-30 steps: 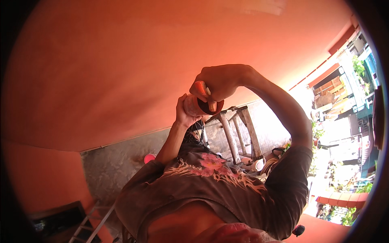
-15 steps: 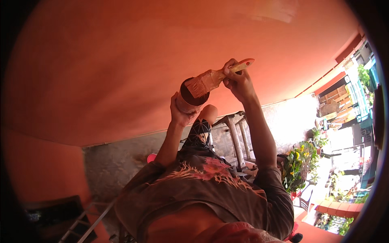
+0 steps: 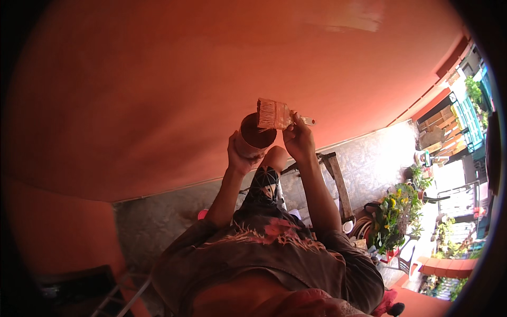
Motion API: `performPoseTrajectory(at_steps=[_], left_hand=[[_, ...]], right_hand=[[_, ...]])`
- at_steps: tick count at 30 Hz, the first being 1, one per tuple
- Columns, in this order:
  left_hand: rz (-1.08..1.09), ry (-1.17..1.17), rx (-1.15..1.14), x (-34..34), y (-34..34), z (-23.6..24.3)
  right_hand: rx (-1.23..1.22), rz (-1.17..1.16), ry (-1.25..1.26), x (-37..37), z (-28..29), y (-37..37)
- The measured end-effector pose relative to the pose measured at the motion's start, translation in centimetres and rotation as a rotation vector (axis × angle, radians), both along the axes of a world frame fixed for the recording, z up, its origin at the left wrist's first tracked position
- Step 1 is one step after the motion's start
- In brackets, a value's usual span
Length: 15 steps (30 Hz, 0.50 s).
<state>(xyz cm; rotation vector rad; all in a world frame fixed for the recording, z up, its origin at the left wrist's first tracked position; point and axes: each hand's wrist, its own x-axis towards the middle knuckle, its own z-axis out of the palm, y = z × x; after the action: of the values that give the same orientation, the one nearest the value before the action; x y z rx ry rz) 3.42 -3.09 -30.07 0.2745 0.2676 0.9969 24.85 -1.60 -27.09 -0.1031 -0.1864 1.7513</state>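
My left hand (image 3: pixel 243 156) is wrapped round a paint container (image 3: pixel 247 148), round and coated in orange-brown paint, tilted so its dark opening shows. My right hand (image 3: pixel 299 138) grips a wide paintbrush (image 3: pixel 275 114) where the handle meets the head. The brush's bristles are loaded with orange paint and lie over the container's rim at its upper right; whether they touch it I cannot tell. The handle's end sticks out to the right past my fingers. Beyond both hands stretches an orange wall (image 3: pixel 174 79), with a paler patch (image 3: pixel 356 18) near the top.
My raised knee (image 3: pixel 275 157) is just below the container. A wooden frame (image 3: pixel 338 182) stands right of my right forearm. Potted plants (image 3: pixel 393 214) stand farther right. A ladder (image 3: pixel 124 298) is at lower left, and a pink object (image 3: pixel 203 214) lies on the grey floor (image 3: pixel 153 224).
My right hand has come down and left, turning the brush so its bristles show broadside over the container. The container has shifted slightly right and down in the view.
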Motion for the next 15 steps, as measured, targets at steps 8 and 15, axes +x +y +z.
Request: performPoseTrajectory(at_steps=[8, 15], left_hand=[[-0.01, 0.023, 0.043, -0.2, 1.9, -1.4], [-0.009, -0.168, 0.04, -1.0, 5.1, -5.8]], right_hand=[[-0.029, -0.076, -0.216, -2.4, -1.0, 1.2], [0.13, -0.259, 0.078, 0.3, -1.5, 8.1]])
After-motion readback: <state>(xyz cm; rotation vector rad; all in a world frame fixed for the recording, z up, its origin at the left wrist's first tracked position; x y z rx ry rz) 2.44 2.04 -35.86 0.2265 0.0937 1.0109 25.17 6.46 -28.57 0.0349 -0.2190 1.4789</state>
